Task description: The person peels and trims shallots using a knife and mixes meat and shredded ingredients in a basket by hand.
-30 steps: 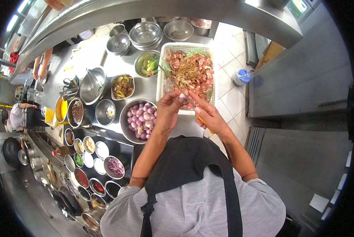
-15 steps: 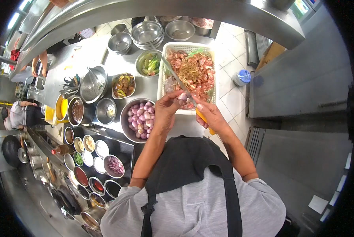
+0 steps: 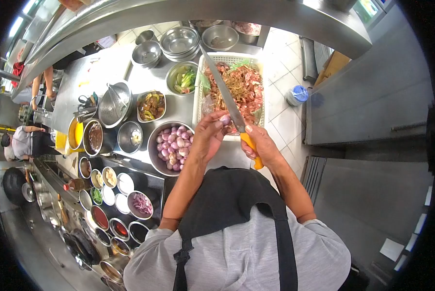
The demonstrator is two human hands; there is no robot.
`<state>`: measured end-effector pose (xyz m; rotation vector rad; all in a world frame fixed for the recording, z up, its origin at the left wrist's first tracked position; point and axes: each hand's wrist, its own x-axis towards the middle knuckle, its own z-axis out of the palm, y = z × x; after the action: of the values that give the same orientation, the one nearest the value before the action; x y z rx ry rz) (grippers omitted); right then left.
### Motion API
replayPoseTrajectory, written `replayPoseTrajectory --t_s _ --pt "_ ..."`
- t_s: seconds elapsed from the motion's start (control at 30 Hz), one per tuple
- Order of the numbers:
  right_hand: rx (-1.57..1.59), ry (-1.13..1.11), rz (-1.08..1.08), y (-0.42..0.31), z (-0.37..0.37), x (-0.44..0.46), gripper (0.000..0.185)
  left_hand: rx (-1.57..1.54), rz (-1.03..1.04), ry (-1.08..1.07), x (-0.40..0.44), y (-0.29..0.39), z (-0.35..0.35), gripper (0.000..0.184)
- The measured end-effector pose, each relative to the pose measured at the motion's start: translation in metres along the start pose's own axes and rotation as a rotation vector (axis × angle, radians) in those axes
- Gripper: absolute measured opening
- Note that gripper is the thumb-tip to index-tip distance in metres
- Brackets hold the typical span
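A purple shallot [image 3: 225, 119] is pinched in the fingertips of my left hand [image 3: 209, 135]. My right hand [image 3: 260, 143] grips the yellow handle of a large knife [image 3: 225, 92], its long blade pointing up and away to the left. The lower blade is close beside the shallot; whether they touch I cannot tell. Beneath the blade lies a white plastic basket [image 3: 196, 104] of raw meat pieces [image 3: 251, 89] topped with thin brown strips. To the left of my left hand stands a steel bowl [image 3: 152, 157] full of shallots [image 3: 175, 145].
Steel bowls [image 3: 178, 41] are stacked at the back, near a bowl of cut green vegetables [image 3: 182, 80]. A strainer [image 3: 114, 104] and a small bowl [image 3: 130, 137] stand left. Several sauce and ingredient pots [image 3: 125, 183] fill the lower left. Other people [image 3: 27, 138] work at far left.
The knife has turned so that its flat blade faces up more, and the handle has shifted slightly. My left hand still holds the shallot, turned a little.
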<state>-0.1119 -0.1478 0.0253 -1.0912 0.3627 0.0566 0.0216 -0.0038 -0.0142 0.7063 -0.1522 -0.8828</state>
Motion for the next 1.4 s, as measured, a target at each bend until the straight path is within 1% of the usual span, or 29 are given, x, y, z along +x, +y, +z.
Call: replayPoseTrajectory --t_s 0.03,0.1,0.23,0.3,0.43,0.5,0.57,0.7,0.8,0.87,0.97,1.1,1.17,1.2,1.27,1.3,1.37,1.4 --pt "-0.02 0.008 -0.001 -0.004 0.002 -0.001 0.041 0.0 0.0 0.0 0.0 0.0 0.001 0.026" --pt "-0.042 0.013 -0.002 -0.005 0.003 -0.001 0.041 0.1 0.056 0.044 -0.001 -0.001 0.005 0.026" --pt "-0.04 0.044 -0.016 0.001 -0.005 0.002 0.04 0.087 0.023 0.095 0.001 0.0 0.001 0.025" --pt "-0.035 0.048 -0.02 0.001 -0.007 0.002 0.04 0.009 0.034 0.122 -0.001 0.003 0.002 0.028" --pt "-0.028 0.049 -0.034 -0.002 -0.003 0.001 0.04 -0.024 0.022 0.103 0.0 0.002 -0.001 0.03" --pt "-0.034 0.053 -0.039 -0.002 -0.003 0.002 0.041 0.018 0.035 0.043 -0.001 0.005 0.005 0.035" --pt "0.005 0.084 -0.03 0.001 -0.007 0.004 0.038 -0.021 0.013 0.052 0.0 0.006 0.004 0.035" --pt "-0.016 0.15 -0.017 -0.002 -0.009 0.005 0.036 -0.084 -0.015 0.069 0.005 0.004 -0.005 0.036" --pt "0.001 0.181 -0.032 -0.006 -0.006 0.004 0.036 -0.003 -0.016 0.079 0.007 0.001 -0.008 0.034" --pt "-0.012 0.141 -0.111 -0.01 -0.003 0.003 0.036 -0.027 0.0 0.086 0.007 -0.001 -0.009 0.033" --pt "0.011 0.209 -0.108 -0.003 -0.006 0.009 0.037 -0.043 0.012 0.103 0.009 -0.003 -0.014 0.03" --pt "0.049 0.246 -0.088 -0.002 -0.009 0.011 0.037 -0.075 0.015 0.143 0.008 -0.003 -0.019 0.028" --pt "-0.072 0.204 -0.054 0.001 -0.015 0.013 0.037 -0.102 0.007 0.134 0.008 -0.004 -0.023 0.028" --pt "-0.072 0.204 -0.054 0.005 -0.015 0.014 0.037 -0.127 -0.003 0.125 0.008 -0.005 -0.025 0.028" --pt "-0.243 0.273 -0.041 0.012 -0.015 0.017 0.035 -0.092 0.007 0.114 0.01 -0.008 -0.027 0.029" --pt "-0.243 0.273 -0.041 0.016 -0.015 0.018 0.035 -0.056 0.018 0.105 0.01 -0.005 -0.022 0.03" --pt "-0.218 0.309 -0.065 0.022 -0.014 0.019 0.041 -0.074 0.031 0.122 0.006 -0.003 -0.012 0.029" --pt "-0.219 0.307 -0.065 0.02 -0.011 0.019 0.041 -0.091 0.043 0.138 0.004 -0.001 -0.006 0.029"
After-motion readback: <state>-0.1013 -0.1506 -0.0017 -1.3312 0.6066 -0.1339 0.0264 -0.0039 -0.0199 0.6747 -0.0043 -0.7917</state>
